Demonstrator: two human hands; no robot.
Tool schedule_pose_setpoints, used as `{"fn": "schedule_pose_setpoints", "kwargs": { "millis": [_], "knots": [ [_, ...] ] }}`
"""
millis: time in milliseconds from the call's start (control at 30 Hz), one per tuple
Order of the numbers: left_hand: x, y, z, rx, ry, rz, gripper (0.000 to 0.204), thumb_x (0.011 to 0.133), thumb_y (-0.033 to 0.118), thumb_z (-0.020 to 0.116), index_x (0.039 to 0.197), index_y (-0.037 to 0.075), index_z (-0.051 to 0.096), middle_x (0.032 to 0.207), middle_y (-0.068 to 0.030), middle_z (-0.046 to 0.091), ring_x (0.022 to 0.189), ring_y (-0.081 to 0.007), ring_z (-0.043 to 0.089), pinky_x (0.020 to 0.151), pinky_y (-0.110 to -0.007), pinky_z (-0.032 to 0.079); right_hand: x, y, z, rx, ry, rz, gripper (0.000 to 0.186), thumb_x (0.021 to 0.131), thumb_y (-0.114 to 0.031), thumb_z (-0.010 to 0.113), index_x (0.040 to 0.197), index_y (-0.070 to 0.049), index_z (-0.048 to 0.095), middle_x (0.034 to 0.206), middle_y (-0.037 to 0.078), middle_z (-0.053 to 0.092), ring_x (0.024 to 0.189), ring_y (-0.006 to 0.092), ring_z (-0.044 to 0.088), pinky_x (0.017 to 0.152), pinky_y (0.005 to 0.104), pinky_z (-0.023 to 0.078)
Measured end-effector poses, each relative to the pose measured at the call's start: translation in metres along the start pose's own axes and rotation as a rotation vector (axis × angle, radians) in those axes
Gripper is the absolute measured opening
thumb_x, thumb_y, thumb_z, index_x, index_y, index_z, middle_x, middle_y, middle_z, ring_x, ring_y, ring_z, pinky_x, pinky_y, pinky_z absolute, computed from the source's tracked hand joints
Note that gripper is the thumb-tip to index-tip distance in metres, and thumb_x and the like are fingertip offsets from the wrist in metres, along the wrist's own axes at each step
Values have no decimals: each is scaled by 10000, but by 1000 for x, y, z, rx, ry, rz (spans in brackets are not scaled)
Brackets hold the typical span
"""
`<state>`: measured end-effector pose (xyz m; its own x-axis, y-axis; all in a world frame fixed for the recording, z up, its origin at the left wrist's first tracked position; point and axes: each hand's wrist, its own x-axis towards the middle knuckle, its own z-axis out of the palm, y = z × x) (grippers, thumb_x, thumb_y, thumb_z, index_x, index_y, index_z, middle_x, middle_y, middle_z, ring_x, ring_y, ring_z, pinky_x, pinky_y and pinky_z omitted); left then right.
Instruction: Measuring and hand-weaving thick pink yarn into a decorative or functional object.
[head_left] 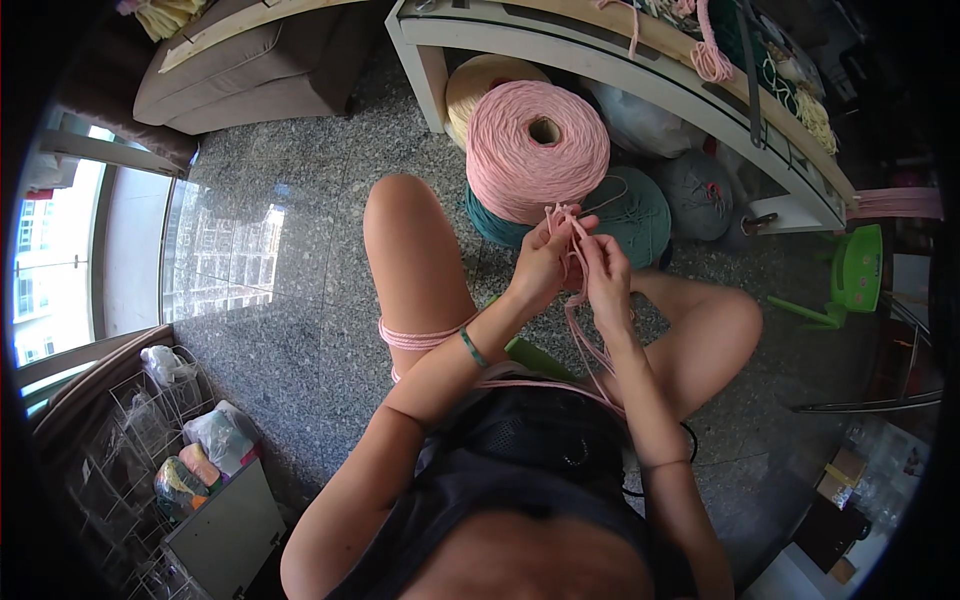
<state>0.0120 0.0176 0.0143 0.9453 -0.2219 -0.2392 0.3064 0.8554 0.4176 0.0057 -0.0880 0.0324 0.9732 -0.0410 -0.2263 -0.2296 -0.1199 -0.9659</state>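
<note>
My left hand (540,265) and my right hand (605,275) meet in front of me, fingers closed on strands of pink cord (575,300). Short cord ends poke up above the fingertips. Below the hands the cord hangs down and runs back across my lap. More pink cord loops (430,336) wrap around my left leg above the knee. Just beyond the hands stands a big pink yarn cone (500,150) with a hollow core. Exactly how the strands cross between the fingers is hidden.
Behind the pink cone are a cream yarn cone (462,90), teal yarn (640,215) and a grey yarn ball (703,195), beside a white-framed table (600,62). A green chair (858,268) stands right. At left are a wire rack (125,440) and a brown sofa (245,80).
</note>
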Motion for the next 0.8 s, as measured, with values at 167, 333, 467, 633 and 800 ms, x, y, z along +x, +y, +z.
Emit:
{"fn": "schedule_pose_setpoints", "kwargs": {
  "millis": [167, 333, 467, 633, 800],
  "knots": [
    [0, -1, 0, 29, 35, 30, 317, 966, 150, 345, 1246, 11, 395, 1130, -114, 569, 973, -197, 577, 848, -335, 486, 1, -1, 6, -84, 116, -221, 196, 918, -205, 489, 905, -14, 530, 691, 50, 586, 590, 138, 556, 527, 287, 443],
    [0, -1, 1, 34, 37, 21, 320, 968, 149, 334, 1256, 21, 393, 1140, -113, 557, 988, -193, 569, 860, -330, 475, 0, -4, 9, -214, 115, -250, 180, 903, -197, 506, 872, -21, 519, 698, 111, 603, 598, 215, 597, 538, 328, 454],
    [-2, 2, 4, 53, 24, -13, 325, 972, 160, 325, 1259, 24, 393, 1153, -111, 549, 1013, -193, 557, 883, -323, 457, 0, -10, 10, -369, 105, -271, 165, 881, -182, 536, 844, -23, 512, 695, 126, 605, 610, 246, 611, 537, 341, 456],
    [-6, 7, 16, -20, 44, -33, 318, 971, 186, 342, 1239, 28, 406, 1127, -114, 559, 968, -181, 566, 852, -304, 468, -1, -18, 11, -391, 88, -303, 156, 861, -169, 559, 824, -27, 507, 695, 124, 601, 603, 263, 605, 530, 350, 450],
    [-6, 5, 10, -34, 45, -67, 288, 970, 199, 349, 1182, 29, 445, 1133, -104, 552, 956, -171, 556, 852, -299, 455, -3, -14, 13, -448, 77, -303, 136, 846, -146, 570, 821, -32, 499, 708, 122, 598, 612, 286, 595, 528, 356, 442]
  ]
}}
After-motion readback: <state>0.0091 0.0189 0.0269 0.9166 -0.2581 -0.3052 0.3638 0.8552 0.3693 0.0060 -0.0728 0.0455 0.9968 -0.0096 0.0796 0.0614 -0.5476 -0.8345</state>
